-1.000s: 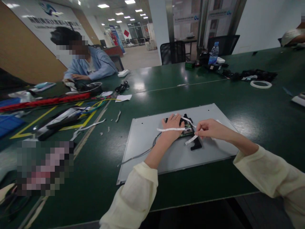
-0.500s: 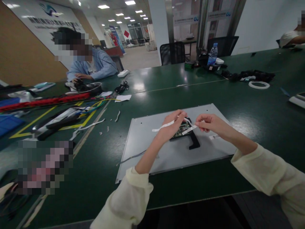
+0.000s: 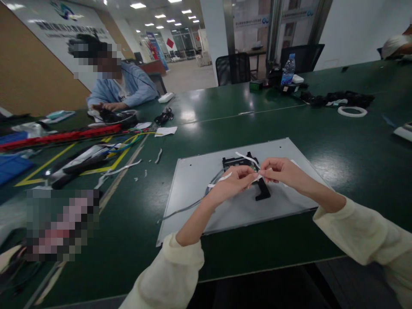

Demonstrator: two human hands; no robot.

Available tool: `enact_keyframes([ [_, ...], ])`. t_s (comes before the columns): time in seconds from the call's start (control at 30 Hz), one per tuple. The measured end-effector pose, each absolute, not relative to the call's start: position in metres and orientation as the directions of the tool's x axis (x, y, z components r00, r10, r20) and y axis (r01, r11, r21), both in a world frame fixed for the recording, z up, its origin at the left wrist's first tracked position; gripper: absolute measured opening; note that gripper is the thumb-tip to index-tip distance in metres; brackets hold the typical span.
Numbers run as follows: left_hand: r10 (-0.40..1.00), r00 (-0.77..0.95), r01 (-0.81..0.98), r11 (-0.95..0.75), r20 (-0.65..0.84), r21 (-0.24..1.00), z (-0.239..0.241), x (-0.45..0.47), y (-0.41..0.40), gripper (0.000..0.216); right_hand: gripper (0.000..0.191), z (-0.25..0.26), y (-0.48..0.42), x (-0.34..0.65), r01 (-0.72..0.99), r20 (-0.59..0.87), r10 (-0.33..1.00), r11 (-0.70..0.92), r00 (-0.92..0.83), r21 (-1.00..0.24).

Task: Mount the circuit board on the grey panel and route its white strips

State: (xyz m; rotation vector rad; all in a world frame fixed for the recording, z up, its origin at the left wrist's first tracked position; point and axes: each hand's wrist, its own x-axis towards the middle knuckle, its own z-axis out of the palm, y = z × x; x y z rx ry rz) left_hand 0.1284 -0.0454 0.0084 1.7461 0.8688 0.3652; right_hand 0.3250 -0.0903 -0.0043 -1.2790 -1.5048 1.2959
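Both hands meet over a flat grey-white panel (image 3: 198,178) on the table. My right hand (image 3: 281,171) is closed in a pinch on a thin white tape strip (image 3: 247,158), whose free end sticks up to the left. At the same spot my left hand (image 3: 233,183) pinches too, its fingertips touching the right ones on the white tape. Another white piece shows across the back of the left hand. Beneath them lies a black frame (image 3: 234,162) with a circuit board, mostly covered by the hands. From it a grey cable (image 3: 182,210) runs left across the panel.
White scraps (image 3: 159,156) lie left of the panel, beside bundled wires and a red strip (image 3: 64,139). At the back right stand a water bottle (image 3: 288,71), black cables (image 3: 341,99) and a white ring (image 3: 352,112). Across the table sits a person in blue (image 3: 135,83).
My left hand has come down and toward me, its fingertips now meeting the right hand's. More of the black frame shows. The tape strip's free end now points up and left.
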Motion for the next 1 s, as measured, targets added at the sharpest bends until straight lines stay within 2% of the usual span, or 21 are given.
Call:
enact_keyframes([
  [0.13,0.695,0.701,0.332,-0.121,-0.159,0.935,0.009,0.130,-0.047,0.030,0.033,-0.001,-0.092,0.323,0.207,-0.057,0.978,-0.015,-0.200,-0.978],
  [0.3,0.708,0.705,0.317,-0.253,-0.048,0.914,0.008,0.130,-0.049,0.029,0.034,-0.003,-0.090,0.326,0.213,-0.070,0.963,-0.013,-0.262,-0.977],
  [0.43,0.705,0.708,0.387,-0.344,-0.037,0.855,0.005,0.130,-0.049,0.027,0.034,-0.012,-0.084,0.334,0.283,-0.116,0.934,-0.016,-0.338,-0.959],
  [0.57,0.760,0.649,0.497,-0.397,-0.027,0.772,-0.001,0.135,-0.054,0.024,0.032,-0.015,-0.081,0.341,0.422,-0.105,0.948,0.034,-0.300,-0.906],
  [0.7,0.807,0.588,0.599,-0.398,-0.044,0.695,-0.003,0.141,-0.062,0.022,0.023,-0.011,-0.084,0.340,0.608,-0.051,0.968,0.113,-0.245,-0.786],
  [0.83,0.825,0.563,0.633,-0.399,-0.042,0.663,-0.003,0.143,-0.066,0.019,0.016,-0.012,-0.086,0.337,0.813,0.040,0.979,0.188,-0.199,-0.551],
  [0.9,0.836,0.548,0.634,-0.398,-0.022,0.664,-0.005,0.143,-0.068,0.018,0.017,-0.015,-0.085,0.336,0.875,0.052,0.979,0.201,-0.198,-0.440],
  [1.0,0.844,0.536,0.622,-0.392,-0.004,0.678,-0.008,0.143,-0.069,0.019,0.018,-0.019,-0.085,0.336,0.910,0.045,0.977,0.209,-0.207,-0.359],
])
